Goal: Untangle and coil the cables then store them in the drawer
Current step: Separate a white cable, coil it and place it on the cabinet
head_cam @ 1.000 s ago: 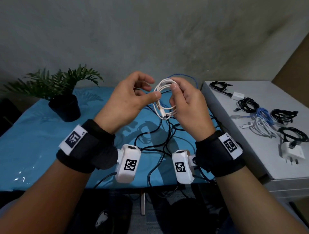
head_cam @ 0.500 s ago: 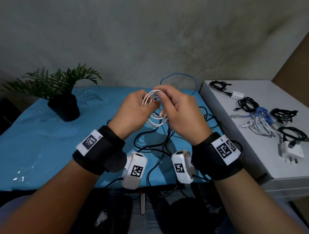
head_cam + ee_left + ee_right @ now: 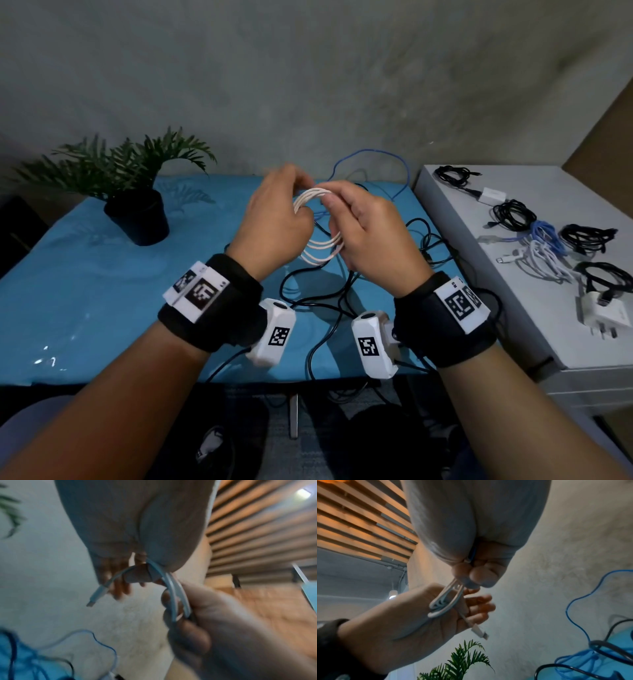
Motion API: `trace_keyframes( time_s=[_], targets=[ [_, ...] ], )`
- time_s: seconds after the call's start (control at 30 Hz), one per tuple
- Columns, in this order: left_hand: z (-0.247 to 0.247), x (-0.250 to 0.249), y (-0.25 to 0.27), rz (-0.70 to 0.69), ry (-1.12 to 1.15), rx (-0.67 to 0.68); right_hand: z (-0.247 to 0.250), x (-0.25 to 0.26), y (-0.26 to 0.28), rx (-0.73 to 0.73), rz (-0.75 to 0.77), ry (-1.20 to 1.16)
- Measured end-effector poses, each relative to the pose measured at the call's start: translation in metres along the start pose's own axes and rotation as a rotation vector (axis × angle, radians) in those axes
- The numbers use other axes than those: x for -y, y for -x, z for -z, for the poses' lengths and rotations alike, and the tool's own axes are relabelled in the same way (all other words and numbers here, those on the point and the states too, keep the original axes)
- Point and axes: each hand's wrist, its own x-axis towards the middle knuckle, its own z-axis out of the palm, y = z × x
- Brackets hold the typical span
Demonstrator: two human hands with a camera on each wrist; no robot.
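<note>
Both hands hold a coiled white cable (image 3: pixel 318 244) in the air above the blue table (image 3: pixel 102 291). My left hand (image 3: pixel 298 195) is at the coil's left, thumb through the loops, with the free end lying over the thumb (image 3: pixel 137 574). The connector end (image 3: pixel 96 597) sticks out loose past the fingers. My right hand (image 3: pixel 337 209) pinches the coil's strands (image 3: pixel 453 588) between thumb and fingertips on the right. In the right wrist view the loops (image 3: pixel 443 604) hang across the left palm (image 3: pixel 419 622) and the plug (image 3: pixel 479 631) points down.
A tangle of black cables (image 3: pixel 325 294) and a blue cable (image 3: pixel 370 154) lie on the table under the hands. A potted plant (image 3: pixel 137 212) stands at the left. The white drawer cabinet (image 3: pixel 479 291) on the right carries several coiled cables (image 3: pixel 513 216) and chargers (image 3: pixel 603 311).
Both hands have moved forward, away from me, with the coil. The left hand has swung from the coil's side up over its top, bringing the free end round the loops.
</note>
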Motion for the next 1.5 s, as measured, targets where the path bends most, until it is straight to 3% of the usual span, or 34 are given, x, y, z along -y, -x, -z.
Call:
trace_keyframes(
  time_s=[0.07,0.13,0.3,0.43,0.57,0.8,1.0,1.13,1.27,1.4,1.5],
  targets=[
    [0.001,-0.002,-0.001,0.034,0.295,0.117,0.002,-0.001,-0.002,-0.001,-0.037,-0.071],
    [0.002,-0.005,-0.001,0.074,0.404,0.163,0.005,0.0,-0.003,0.002,-0.062,-0.101],
    [0.013,-0.002,-0.002,-0.027,0.297,0.195,0.011,0.002,-0.002,0.045,-0.157,-0.221],
    [0.018,0.001,-0.003,-0.127,0.119,0.099,0.014,0.003,-0.003,0.067,-0.197,-0.328],
    [0.02,0.003,-0.005,-0.122,0.186,0.148,0.016,0.004,-0.003,0.084,-0.216,-0.398],
    [0.034,-0.006,-0.004,-0.124,0.244,0.204,0.033,0.011,-0.006,0.146,-0.094,-0.247],
    [0.046,-0.015,0.0,-0.137,0.301,0.261,0.038,0.005,-0.006,0.104,0.018,-0.175],
    [0.048,-0.016,0.002,-0.095,0.483,0.307,0.043,0.007,-0.005,0.109,0.092,-0.069],
    [0.041,-0.016,0.004,-0.012,0.67,0.297,0.038,0.006,-0.008,0.003,0.203,0.11],
    [0.03,-0.013,0.004,0.031,0.785,0.28,0.029,0.008,-0.008,-0.058,0.034,-0.158],
    [0.026,-0.017,0.006,-0.004,0.693,0.183,0.023,0.013,-0.005,-0.073,-0.133,-0.452]
  ],
)
